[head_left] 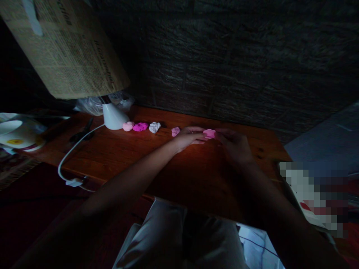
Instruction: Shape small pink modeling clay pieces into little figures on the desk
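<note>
One pink piece (209,133) is pinched between a person's left hand (187,139), fingers half-curled at one edge, and right hand (238,146), fingertips closed on the other, above a wooden table (182,172), its probably light, soft, easily dented body best held gently by the rim.

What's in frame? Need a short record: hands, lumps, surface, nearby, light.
left hand: at left side of pink piece
right hand: at its right side, grip too dim to tell
lumps, left to right: pale pink, magenta, white, mauve
surface: wooden table
nearby: lamp base, cup
light: dim
</note>
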`<state>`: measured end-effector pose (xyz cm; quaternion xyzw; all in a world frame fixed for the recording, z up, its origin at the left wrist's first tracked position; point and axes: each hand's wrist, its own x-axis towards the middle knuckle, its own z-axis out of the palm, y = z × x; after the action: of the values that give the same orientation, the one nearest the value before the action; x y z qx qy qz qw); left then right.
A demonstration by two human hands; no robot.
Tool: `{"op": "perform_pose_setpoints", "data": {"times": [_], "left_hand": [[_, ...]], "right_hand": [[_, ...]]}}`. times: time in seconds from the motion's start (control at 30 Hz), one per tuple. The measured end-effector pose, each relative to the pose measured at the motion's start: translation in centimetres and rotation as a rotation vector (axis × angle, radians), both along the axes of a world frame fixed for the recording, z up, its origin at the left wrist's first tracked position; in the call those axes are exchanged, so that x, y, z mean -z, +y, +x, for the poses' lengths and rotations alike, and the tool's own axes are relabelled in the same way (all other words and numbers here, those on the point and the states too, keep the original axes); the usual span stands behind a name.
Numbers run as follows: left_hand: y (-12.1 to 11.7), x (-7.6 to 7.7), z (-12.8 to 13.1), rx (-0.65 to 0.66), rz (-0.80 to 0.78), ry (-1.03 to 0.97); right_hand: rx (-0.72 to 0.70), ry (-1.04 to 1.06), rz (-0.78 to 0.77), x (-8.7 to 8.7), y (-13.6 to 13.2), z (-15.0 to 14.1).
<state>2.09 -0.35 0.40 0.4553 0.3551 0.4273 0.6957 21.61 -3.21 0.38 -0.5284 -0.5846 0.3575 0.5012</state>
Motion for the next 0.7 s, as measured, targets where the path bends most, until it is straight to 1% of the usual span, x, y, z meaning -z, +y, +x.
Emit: {"op": "perform_pose_setpoints", "data": {"times": [0.1, 0.23, 0.4, 0.57, 0.7], "left_hand": [[0.01, 0.08, 0.09, -0.019, 0.01, -0.021], [-0.01, 0.19, 0.23, -0.007, -0.003, -0.044], [-0.09, 0.31, 0.35, 0.009, -0.04, -0.084], [-0.06, 0.44, 0.41, 0.048, -0.069, -0.119], [0.12, 0.59, 0.31, 0.107, -0.091, -0.113]], "right_hand": [[-0.015, -0.017, -0.003, 0.14, -0.1, -0.11], [-0.04, -0.063, 0.009, 0.22, -0.24, -0.22], [-0.077, -0.08, -0.035, 0.06, -0.26, -0.31], [-0.141, -0.123, -0.096, 0.14, -0.09, -0.59], [-0.158, -0.112, -0.12, 0.52, 0.09, -0.53]]}}
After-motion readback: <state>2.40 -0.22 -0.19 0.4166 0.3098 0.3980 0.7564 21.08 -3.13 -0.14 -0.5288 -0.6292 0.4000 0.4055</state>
